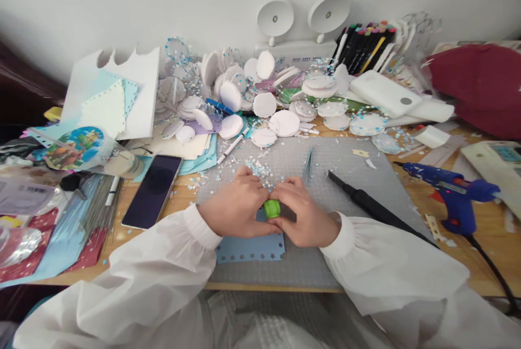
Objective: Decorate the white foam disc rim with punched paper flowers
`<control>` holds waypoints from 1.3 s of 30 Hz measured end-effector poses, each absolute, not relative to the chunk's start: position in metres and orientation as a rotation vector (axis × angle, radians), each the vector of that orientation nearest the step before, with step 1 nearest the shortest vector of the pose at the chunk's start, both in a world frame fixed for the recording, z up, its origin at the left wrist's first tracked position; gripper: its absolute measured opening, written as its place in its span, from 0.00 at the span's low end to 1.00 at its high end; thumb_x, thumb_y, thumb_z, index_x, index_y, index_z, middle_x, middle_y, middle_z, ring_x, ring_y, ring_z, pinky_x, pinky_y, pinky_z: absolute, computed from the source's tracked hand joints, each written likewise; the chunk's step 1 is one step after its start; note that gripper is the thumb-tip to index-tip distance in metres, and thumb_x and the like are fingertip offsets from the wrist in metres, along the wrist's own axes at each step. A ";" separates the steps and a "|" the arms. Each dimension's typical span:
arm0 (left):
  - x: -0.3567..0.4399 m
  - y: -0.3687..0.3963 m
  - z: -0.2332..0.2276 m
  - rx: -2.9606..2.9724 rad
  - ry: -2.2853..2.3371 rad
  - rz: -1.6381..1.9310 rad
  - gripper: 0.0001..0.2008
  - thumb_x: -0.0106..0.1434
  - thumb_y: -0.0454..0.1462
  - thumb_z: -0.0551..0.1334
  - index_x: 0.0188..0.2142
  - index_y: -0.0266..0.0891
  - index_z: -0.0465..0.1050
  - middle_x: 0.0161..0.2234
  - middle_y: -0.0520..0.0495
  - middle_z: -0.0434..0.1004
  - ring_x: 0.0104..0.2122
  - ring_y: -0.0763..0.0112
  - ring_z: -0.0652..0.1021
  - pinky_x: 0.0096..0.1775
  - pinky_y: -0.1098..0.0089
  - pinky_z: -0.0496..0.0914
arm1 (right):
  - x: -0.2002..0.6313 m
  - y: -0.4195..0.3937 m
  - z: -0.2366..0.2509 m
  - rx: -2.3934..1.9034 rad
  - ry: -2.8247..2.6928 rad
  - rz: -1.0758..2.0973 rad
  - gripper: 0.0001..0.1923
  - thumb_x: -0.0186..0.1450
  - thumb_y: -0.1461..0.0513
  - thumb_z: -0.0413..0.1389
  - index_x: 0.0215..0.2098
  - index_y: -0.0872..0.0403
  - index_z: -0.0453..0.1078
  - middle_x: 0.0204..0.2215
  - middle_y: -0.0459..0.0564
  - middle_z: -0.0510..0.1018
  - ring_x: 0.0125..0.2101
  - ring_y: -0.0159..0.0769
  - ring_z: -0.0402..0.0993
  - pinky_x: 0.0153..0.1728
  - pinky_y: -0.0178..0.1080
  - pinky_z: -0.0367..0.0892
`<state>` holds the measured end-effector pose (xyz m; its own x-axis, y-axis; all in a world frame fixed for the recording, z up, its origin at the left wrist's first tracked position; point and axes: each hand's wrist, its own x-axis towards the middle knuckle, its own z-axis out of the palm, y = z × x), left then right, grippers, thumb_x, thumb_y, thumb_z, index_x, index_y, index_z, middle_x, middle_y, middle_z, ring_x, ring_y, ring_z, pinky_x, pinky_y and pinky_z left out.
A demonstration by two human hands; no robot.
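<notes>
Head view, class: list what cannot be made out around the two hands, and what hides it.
- Green punch: mostly covered by left hand and right hand; its shape is unclear.
- Blue paper: upper part hidden under both hands.
- Glue gun cable: cut off by the right edge.

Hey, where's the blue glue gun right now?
In the head view, the blue glue gun lies on the wooden table, right of the grey cutting mat, beyond the right hand.

Left of your fingers lies a dark phone; just beyond them, tweezers and scattered confetti. Far right rests a blue glue gun; white foam discs pile beyond, under markers.
</notes>
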<state>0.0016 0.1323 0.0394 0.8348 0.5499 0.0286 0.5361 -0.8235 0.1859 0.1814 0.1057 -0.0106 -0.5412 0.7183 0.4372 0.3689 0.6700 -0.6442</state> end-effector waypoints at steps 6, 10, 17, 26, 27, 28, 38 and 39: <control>0.000 0.131 0.036 2.793 0.832 0.120 0.23 0.57 0.54 0.60 0.25 0.34 0.70 0.23 0.46 0.72 0.29 0.64 0.73 0.43 0.61 0.62 | 0.178 0.105 -0.018 -0.817 -2.206 0.594 0.07 0.59 0.65 0.55 0.34 0.53 0.61 0.27 0.46 0.68 0.31 0.36 0.65 0.41 0.46 0.57; -0.001 0.129 0.036 2.785 0.859 0.116 0.22 0.56 0.53 0.62 0.25 0.35 0.69 0.23 0.46 0.72 0.30 0.63 0.73 0.42 0.61 0.62 | 0.177 0.106 -0.020 -0.795 -2.227 0.551 0.05 0.59 0.64 0.55 0.32 0.54 0.61 0.26 0.46 0.67 0.30 0.36 0.65 0.41 0.46 0.57; -0.008 0.134 0.043 2.442 0.993 0.145 0.25 0.58 0.57 0.58 0.25 0.35 0.68 0.23 0.51 0.71 0.27 0.71 0.72 0.38 0.67 0.62 | 0.178 0.112 -0.011 -0.678 -2.273 0.462 0.07 0.64 0.64 0.48 0.40 0.54 0.64 0.31 0.49 0.74 0.33 0.36 0.68 0.47 0.49 0.56; -0.015 0.129 0.026 2.079 0.896 0.377 0.17 0.59 0.48 0.63 0.30 0.35 0.69 0.26 0.53 0.69 0.27 0.75 0.69 0.30 0.74 0.61 | 0.182 0.116 -0.006 -0.637 -2.293 0.275 0.07 0.67 0.61 0.51 0.43 0.54 0.65 0.32 0.48 0.74 0.34 0.34 0.68 0.48 0.47 0.57; -0.017 0.128 0.023 2.111 0.884 0.403 0.17 0.58 0.48 0.64 0.31 0.34 0.70 0.27 0.52 0.71 0.28 0.73 0.71 0.31 0.73 0.62 | 0.184 0.117 -0.005 -0.633 -2.318 0.307 0.10 0.66 0.59 0.53 0.44 0.54 0.65 0.34 0.49 0.73 0.36 0.35 0.68 0.46 0.46 0.58; -0.019 0.127 0.021 2.154 0.871 0.423 0.16 0.58 0.47 0.64 0.32 0.34 0.71 0.27 0.51 0.73 0.29 0.72 0.72 0.33 0.72 0.63 | 0.186 0.117 -0.003 -0.635 -2.341 0.354 0.15 0.64 0.56 0.55 0.46 0.54 0.64 0.36 0.50 0.73 0.38 0.37 0.68 0.46 0.45 0.59; -0.032 0.126 0.006 2.506 0.902 0.404 0.20 0.57 0.47 0.65 0.44 0.37 0.70 0.41 0.44 0.76 0.41 0.61 0.74 0.44 0.62 0.63 | 0.222 0.148 -0.010 -1.709 -2.030 -0.242 0.12 0.62 0.55 0.56 0.37 0.55 0.69 0.34 0.54 0.73 0.38 0.47 0.68 0.38 0.45 0.58; -0.032 0.126 0.005 2.520 0.895 0.390 0.22 0.57 0.48 0.65 0.46 0.38 0.70 0.43 0.44 0.75 0.42 0.60 0.73 0.45 0.61 0.63 | 0.223 0.151 -0.013 -1.818 -2.004 -0.287 0.12 0.60 0.54 0.57 0.35 0.55 0.69 0.33 0.54 0.73 0.37 0.47 0.67 0.37 0.44 0.57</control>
<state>-0.0323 0.1256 0.0055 0.7513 0.6498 0.1155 0.5273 -0.6963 0.4870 0.2232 0.1506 -0.0132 -0.0587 0.8982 0.4356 0.9844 0.1247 -0.1245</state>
